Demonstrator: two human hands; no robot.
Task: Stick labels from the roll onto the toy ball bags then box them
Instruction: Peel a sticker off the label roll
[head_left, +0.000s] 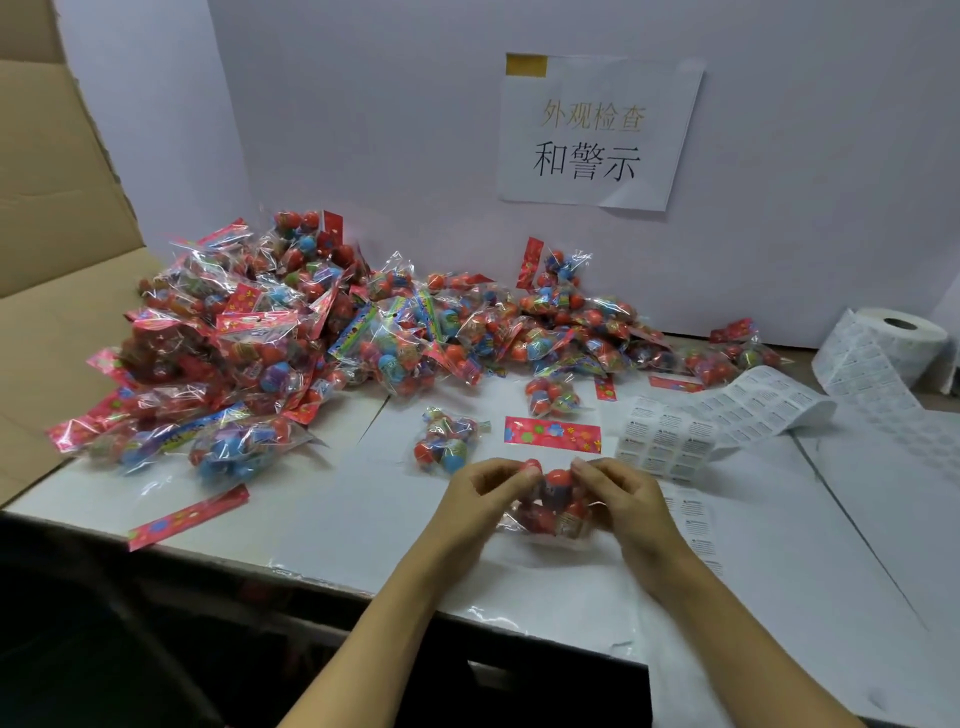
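Clear toy ball bag (553, 512) on white counter (363, 519) near front edge, left hand (485, 486) and right hand (621, 491) both pinching its top, label roll (901, 348) far right, bag pile (291, 332) behind.

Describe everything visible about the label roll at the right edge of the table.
The white paper label roll lies on its side at the table's far right, near the white back wall, its hollow core facing up and toward the camera. A strip printed with small rectangular labels unwinds from it leftward across the white table, ending near the red floral card. Neither hand touches it.
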